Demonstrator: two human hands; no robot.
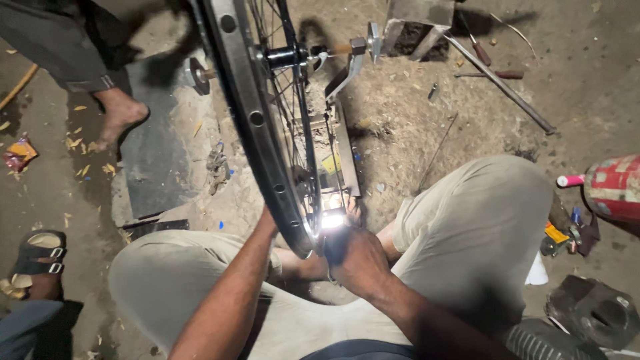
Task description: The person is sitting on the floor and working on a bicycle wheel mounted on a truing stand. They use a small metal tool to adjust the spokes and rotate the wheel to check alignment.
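Head view, looking down at a seated person's lap on a dirt floor (pixel 413 133). One bicycle wheel (pixel 267 127) stands upright in a metal stand (pixel 343 147) between the knees. Right hand (pixel 357 257) is closed around a small lit torch (pixel 331 220) held against the rim's near edge. Left hand is hidden behind the rim; its grip cannot be told. Judging by this, the rim is being inspected under light; turning the wheel would likely follow. Two handled tools (pixel 490 63) lie beyond, beside one long rod (pixel 500 83). One red cylinder (pixel 613 187) lies right.
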